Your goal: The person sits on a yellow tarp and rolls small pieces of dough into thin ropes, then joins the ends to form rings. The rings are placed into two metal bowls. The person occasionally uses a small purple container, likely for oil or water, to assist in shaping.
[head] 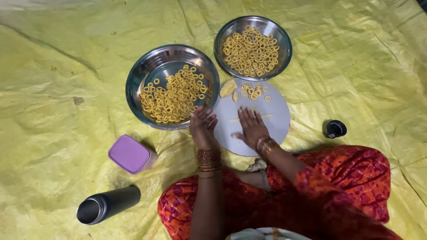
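My right hand [252,126] lies flat, fingers spread, on a thin yellow strip of dough [267,116] across the round grey board [278,126]. My left hand [202,126] rests open at the board's left edge, beside the near steel bowl [135,84] filled with several yellow dough rings [174,94]. A lump of dough [227,88] and a few finished rings [253,91] lie at the board's far side. A second steel bowl [284,40] of rings stands behind the board.
A box with a purple lid [130,154] and a dark steel flask [108,205], lying open-mouthed, sit to the left. A small black cap [335,129] lies to the right. A wrinkled yellow sheet [53,111] covers the floor. My orange-red patterned garment [311,195] fills the bottom.
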